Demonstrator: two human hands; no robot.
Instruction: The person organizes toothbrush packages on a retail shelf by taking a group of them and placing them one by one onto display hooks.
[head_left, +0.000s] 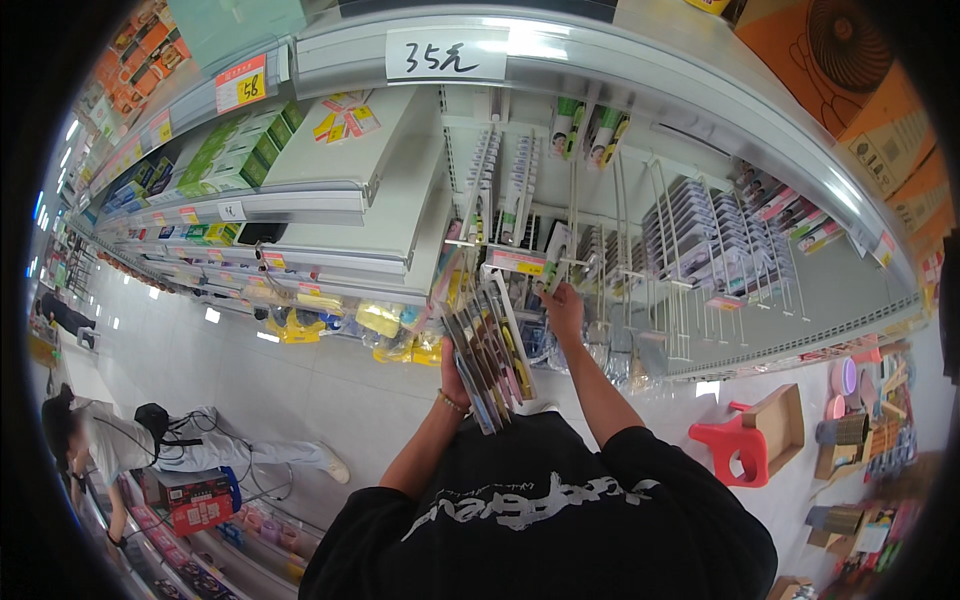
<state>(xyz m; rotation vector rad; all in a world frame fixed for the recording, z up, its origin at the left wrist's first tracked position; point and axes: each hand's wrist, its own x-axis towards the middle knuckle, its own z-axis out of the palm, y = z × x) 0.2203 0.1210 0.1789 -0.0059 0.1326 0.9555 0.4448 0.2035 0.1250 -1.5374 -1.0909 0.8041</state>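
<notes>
"Head view, left grip [453, 376]?"
"Closed on carded packs [490, 350], fanned to its right; probably light, stiff, slippery; best held by edges."
"Right grip [563, 300]?"
"Fingers curled at a hanging pack [553, 271], just above; hold cannot be told."

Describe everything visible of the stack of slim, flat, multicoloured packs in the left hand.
The stack holds several card-like pieces, with brown, yellow, pink and white showing. It is tilted and slightly fanned, its left side gripped by the bare left hand, near the white metal-looking shelving. Contents are too small to tell.
</notes>
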